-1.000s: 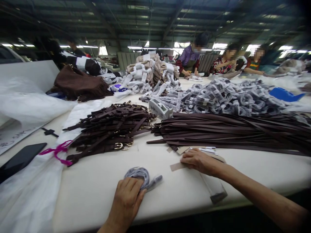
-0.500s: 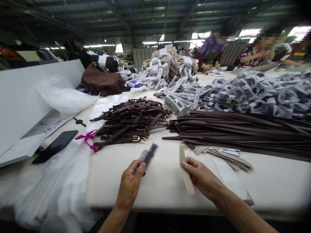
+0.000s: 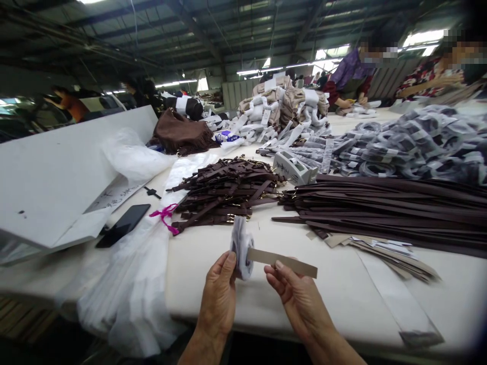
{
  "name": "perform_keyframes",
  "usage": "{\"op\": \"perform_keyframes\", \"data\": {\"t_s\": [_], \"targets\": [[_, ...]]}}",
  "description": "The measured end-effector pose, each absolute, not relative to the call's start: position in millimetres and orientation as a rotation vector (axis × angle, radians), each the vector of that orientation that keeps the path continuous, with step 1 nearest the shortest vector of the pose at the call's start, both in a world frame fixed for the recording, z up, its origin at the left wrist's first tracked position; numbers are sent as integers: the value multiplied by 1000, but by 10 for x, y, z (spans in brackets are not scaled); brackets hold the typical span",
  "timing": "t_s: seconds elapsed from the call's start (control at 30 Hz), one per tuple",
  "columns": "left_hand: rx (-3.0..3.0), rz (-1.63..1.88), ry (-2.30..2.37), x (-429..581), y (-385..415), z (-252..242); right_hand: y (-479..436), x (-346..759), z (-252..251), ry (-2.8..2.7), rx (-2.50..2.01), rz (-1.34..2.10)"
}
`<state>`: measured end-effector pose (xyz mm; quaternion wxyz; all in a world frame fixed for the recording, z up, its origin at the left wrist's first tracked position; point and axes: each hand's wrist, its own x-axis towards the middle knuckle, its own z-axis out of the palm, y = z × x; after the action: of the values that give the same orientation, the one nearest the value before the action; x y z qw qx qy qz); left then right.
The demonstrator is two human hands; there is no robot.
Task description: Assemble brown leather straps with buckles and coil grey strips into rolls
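My left hand [image 3: 220, 289] is closed on a coiled strap in clear plastic wrap [image 3: 240, 248], held upright above the near part of the table. Between the thumb and fingers of my right hand [image 3: 294, 289] is a flat tan paper strip [image 3: 291, 261]. The strip's left end reaches the loop of the coil; whether it passes inside, I cannot tell. Beyond my hands lies a heap of short dark brown straps with gold buckles [image 3: 232, 187]. Long dark brown straps [image 3: 380, 208] are stacked to the right of it.
A tape dispenser [image 3: 292, 168] stands between the strap piles. More tan strips [image 3: 391, 253] lie at right, beside a clear plastic sleeve [image 3: 395, 294]. A phone [image 3: 124, 225] and plastic bags tied with pink ribbon [image 3: 125, 299] are at left. Wrapped coils [image 3: 411, 142] are heaped behind; people work beyond.
My hands have come together, bringing the tan strip's end to the wrapped coil. The strip has turned from upright to nearly level. The view has swung left.
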<state>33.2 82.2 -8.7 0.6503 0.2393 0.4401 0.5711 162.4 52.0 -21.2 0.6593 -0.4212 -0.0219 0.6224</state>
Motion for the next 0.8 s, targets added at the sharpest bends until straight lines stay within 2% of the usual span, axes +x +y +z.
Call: {"op": "perform_keyframes", "data": {"t_s": [0.57,0.67,0.8], "targets": [[556,1283,1010,372,671,-53,493,1387,-140,-267,-926,1452],[817,1203,1139,294,664,-78,389,1536,-230,-741,-1055,1322],[1337,1035,1273,202,661,-73,272,1866,-320,-1731,-1008,700]]}}
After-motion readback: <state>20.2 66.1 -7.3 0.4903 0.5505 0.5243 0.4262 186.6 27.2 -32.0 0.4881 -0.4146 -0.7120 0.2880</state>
